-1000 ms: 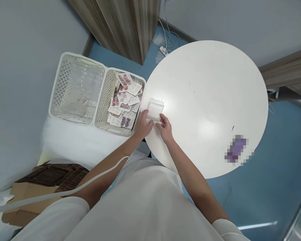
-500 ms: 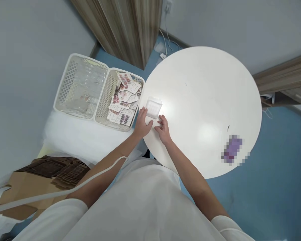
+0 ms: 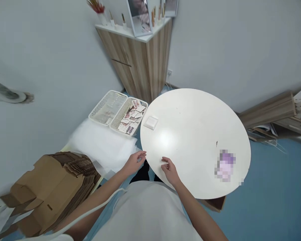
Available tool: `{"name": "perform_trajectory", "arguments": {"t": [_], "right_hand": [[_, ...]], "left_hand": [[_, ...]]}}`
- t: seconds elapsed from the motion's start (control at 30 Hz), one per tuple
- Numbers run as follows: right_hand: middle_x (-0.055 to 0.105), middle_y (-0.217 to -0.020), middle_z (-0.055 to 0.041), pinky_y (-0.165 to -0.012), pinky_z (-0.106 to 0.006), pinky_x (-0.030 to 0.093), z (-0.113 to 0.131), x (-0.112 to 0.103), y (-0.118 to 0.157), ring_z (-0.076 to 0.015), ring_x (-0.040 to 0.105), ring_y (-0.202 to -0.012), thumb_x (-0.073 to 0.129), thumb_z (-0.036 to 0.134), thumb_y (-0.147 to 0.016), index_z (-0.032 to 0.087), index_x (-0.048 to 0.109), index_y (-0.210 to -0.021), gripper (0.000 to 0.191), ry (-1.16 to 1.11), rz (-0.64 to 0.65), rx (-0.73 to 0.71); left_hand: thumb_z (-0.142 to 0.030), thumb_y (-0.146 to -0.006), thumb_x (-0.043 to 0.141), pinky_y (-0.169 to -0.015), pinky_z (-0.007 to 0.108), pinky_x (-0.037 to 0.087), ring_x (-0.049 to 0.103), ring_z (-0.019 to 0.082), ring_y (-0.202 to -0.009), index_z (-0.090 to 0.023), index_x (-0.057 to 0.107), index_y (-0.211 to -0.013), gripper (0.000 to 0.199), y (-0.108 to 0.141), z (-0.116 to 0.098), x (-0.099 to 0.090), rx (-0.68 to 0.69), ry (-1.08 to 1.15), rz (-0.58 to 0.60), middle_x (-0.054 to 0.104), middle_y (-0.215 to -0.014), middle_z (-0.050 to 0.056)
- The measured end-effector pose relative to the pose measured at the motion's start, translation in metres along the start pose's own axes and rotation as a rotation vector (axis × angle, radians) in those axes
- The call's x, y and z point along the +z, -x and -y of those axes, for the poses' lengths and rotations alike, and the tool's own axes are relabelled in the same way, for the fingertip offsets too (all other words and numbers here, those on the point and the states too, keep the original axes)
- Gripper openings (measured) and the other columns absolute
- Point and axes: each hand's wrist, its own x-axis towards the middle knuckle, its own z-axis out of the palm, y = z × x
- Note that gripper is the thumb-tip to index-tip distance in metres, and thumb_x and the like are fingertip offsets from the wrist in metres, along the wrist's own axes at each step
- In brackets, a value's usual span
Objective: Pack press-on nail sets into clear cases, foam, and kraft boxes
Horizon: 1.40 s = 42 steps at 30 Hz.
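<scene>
Left grip (image 3: 137, 158), right grip (image 3: 168, 167) farther back; white packet (image 3: 151, 122) beyond, apart

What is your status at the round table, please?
Left hand: looks empty, beside table. Right hand: looks empty, over table. White packet: on table, untouched. Purple pixelated item: right of packet.

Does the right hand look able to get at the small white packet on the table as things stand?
Likely yes: the right hand appears to hold nothing, only tabletop shows between it and the packet, and nothing visibly covers the packet.
</scene>
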Motion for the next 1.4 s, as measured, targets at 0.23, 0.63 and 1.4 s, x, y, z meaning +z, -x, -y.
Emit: {"name": "perform_trajectory", "arguments": {"t": [0.23, 0.63, 1.4], "right_hand": [[0.063, -0.094, -0.007, -0.071, -0.033, 0.047, 0.014, -0.006, 0.011, -0.0146, 0.056, -0.069, 0.054, 0.037, -0.072, 0.019, 0.059, -0.1, 0.034, 0.054, 0.045, -0.134], [0.063, -0.088, -0.0054, -0.064, -0.03, 0.047, 0.02, 0.06, 0.005, -0.0149, 0.056, -0.067, 0.051, 0.037, -0.072, 0.018, 0.059, -0.095, 0.03, 0.21, 0.201, -0.209], [0.059, -0.11, -0.008, -0.078, -0.032, 0.046, 0.064, 0.243, 0.017, -0.0181, 0.058, -0.091, 0.052, 0.026, -0.076, 0.019, 0.054, -0.111, 0.037, 0.75, 0.629, -0.429]], "left_hand": [[-0.034, -0.08, 0.044, -0.078, 0.03, 0.045, 0.058, 0.019, -0.092, -0.021, 0.053, -0.112, 0.036, 0.043, -0.026, -0.011, 0.186, -0.229, 0.032, 0.062, -0.107, 0.006], [-0.034, -0.079, 0.044, -0.082, 0.031, 0.043, 0.058, 0.021, -0.095, -0.02, 0.05, -0.117, 0.041, 0.094, 0.023, -0.048, 0.184, -0.51, -0.006, 0.058, -0.115, 0.007], [-0.038, -0.079, 0.046, -0.084, 0.035, 0.04, 0.05, 0.026, -0.107, -0.018, 0.047, -0.117, 0.044, 0.182, 0.144, -0.125, -0.283, -0.421, -0.53, 0.054, -0.117, 0.011]]}}
